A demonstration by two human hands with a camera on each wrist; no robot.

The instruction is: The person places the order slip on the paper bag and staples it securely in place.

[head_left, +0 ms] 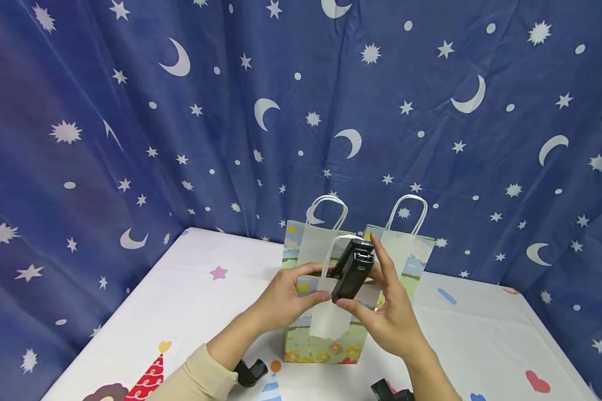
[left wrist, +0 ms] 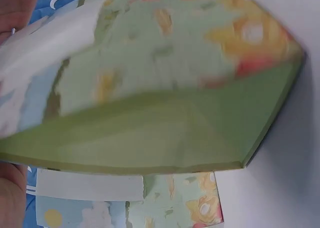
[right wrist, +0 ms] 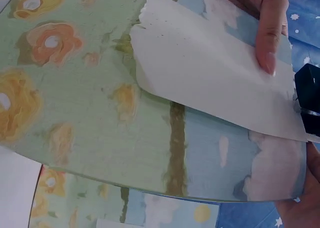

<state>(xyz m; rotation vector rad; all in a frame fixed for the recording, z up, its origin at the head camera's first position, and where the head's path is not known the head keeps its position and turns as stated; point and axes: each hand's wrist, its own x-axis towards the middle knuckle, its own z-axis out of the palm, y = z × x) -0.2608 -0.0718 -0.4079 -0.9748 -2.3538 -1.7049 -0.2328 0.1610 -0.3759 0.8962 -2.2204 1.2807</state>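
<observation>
A black stapler point(head_left: 353, 270) stands tilted at the top edge of the front paper bag point(head_left: 326, 348). My right hand point(head_left: 393, 312) grips it, thumb at its lower end and index finger stretched along its upper end. My left hand point(head_left: 286, 298) pinches the bag's top left part, its thumb on the front and its fingers behind. A torn-edged white strip point(right wrist: 210, 72) runs down the bag's flowered front from the handle. In the right wrist view the left thumb point(right wrist: 270, 52) lies on that strip. The left wrist view shows the bag's green side point(left wrist: 165, 133).
Behind stand two similar bags with white twisted handles, one at the left point(head_left: 292, 245) and one at the right point(head_left: 416, 262). A white tablecloth point(head_left: 221, 301) with printed shapes covers the table. The blue star-and-moon curtain point(head_left: 261, 72) hangs behind it.
</observation>
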